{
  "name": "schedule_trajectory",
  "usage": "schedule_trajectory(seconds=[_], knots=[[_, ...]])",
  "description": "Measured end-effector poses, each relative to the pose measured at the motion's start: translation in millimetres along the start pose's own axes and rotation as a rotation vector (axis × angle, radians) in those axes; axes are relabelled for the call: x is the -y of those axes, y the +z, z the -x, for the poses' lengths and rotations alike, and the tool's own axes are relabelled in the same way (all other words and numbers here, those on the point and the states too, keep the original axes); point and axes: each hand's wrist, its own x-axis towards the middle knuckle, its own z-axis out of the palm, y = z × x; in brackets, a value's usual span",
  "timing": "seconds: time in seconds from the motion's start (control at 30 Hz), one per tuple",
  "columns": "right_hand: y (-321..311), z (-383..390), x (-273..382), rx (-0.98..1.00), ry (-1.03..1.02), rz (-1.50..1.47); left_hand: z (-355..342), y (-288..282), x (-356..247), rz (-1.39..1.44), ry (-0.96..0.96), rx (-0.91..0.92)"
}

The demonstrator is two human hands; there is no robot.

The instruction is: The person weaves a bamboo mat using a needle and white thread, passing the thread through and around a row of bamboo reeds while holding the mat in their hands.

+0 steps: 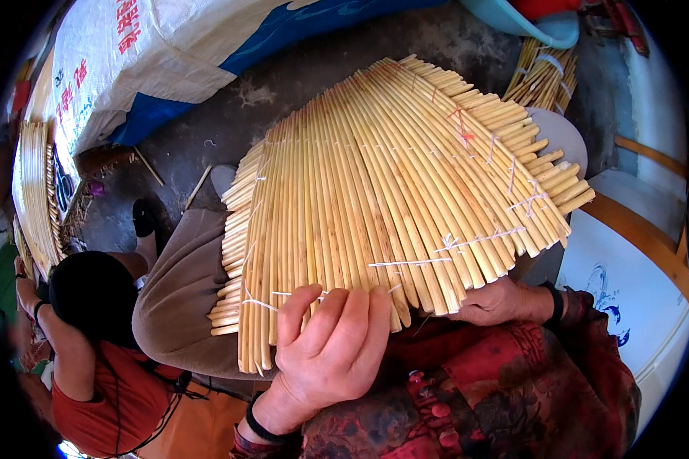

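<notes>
A large mat of pale yellow stalks lies across my lap. Its long stalks run side by side, tied with white thread, and a second layer runs crosswise beneath, its ends jutting out at both sides. My left hand grips the near edge, fingers bent over the top next to a line of white stitches; its thumb is hidden. Lower right, my right hand reaches under the near edge, its fingers covered by the stalks. White thread knots and a red thread tie show on the right part.
To the left sits another person in a red shirt, near another stalk mat. A large white woven sack stands at the back left. Behind on the right are a tied bundle of stalks and a light blue basin. Loose stalks lie on the floor.
</notes>
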Motion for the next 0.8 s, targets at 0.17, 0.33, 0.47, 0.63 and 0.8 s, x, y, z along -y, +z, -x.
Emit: schedule_trajectory(seconds=[0.17, 0.33, 0.47, 0.63, 0.8], knots=[[0, 4, -4, 0.023, 0.017, 0.050, -1, 2, -1, -0.056, 0.030, 0.004], [-1, -7, 5, -0.120, -0.056, 0.026, -4, 3, -4, -0.184, 0.055, 0.084], [-4, -7, 12, -0.162, -0.136, 0.109, -6, 7, -5, -0.260, 0.098, 0.036], [-1, -9, 18, -0.291, -0.197, 0.074, -4, 5, -4, -0.232, -0.011, 0.020], [-21, -34, 32, -0.492, -0.382, 0.092, -38, -25, 4, -0.092, -0.144, -0.128]])
